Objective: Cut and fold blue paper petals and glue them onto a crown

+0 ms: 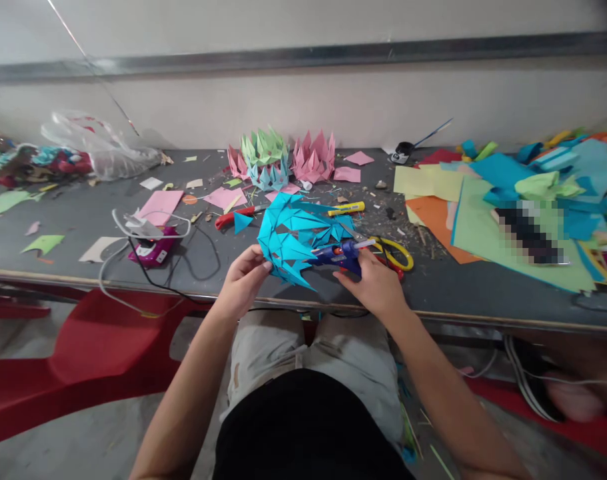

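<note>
My left hand (244, 280) pinches the lower left edge of a bright blue folded-paper crown (283, 233), tilted on its side with its points facing right. In my right hand (378, 283) is a blue glue gun (340, 255), fingers wrapped round it, its nozzle end reaching to the paper points. A clear glue stick pokes out of the gun's back. Scissors with yellow handles (397, 253) lie just beyond that hand. Close by are a red-handled cutter (233, 217), a small blue paper triangle (242, 222) and a yellow marker-like stick (347, 209).
Green, pink and light blue paper crowns (266, 150) stand near the wall. A purple power adapter (154, 248) with cables sits at left, near a plastic bag (100, 143). Coloured paper sheets (503, 227) pile up at right. A red chair (113, 340) stands at lower left.
</note>
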Available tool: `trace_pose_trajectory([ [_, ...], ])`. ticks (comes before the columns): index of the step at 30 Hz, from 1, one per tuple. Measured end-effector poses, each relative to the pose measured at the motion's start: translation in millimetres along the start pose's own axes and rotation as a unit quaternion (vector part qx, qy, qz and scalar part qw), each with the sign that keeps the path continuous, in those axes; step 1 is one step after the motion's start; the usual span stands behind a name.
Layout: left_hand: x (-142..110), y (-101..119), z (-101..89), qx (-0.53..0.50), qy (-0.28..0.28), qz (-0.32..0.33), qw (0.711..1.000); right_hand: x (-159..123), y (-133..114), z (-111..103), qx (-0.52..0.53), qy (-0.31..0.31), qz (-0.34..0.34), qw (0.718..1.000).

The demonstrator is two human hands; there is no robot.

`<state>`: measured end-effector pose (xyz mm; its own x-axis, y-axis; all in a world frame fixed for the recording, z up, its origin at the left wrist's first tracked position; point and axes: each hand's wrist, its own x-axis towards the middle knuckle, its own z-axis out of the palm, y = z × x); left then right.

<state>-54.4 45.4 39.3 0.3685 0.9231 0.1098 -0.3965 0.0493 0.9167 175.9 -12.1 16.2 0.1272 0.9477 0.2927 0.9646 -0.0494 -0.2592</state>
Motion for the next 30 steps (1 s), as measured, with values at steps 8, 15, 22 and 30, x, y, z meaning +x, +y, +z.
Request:
trace_pose_trajectory([
  [8, 2.0, 4.5, 4.9, -0.005, 0.03, -0.011, 0.999, 6.9, -8.4, 8.9, -0.046, -0.004, -0.03, 0.998],
  [15, 4.2, 2.8, 4.3, -0.003, 0.024, -0.001, 1.0, 8.8, -13.3, 5.3, -0.059, -0.01, -0.024, 0.998],
  [22, 4.5, 0.2, 4.2, 0.004, -0.004, 0.02, 1.0, 6.4, -11.9, 0.3, -0.06, -0.015, -0.003, 0.998],
  [30, 4.6, -3.0, 3.5, 0.007, -0.017, 0.026, 0.999, 6.3, -10.5, 6.5, -0.062, -0.02, -0.009, 0.998],
])
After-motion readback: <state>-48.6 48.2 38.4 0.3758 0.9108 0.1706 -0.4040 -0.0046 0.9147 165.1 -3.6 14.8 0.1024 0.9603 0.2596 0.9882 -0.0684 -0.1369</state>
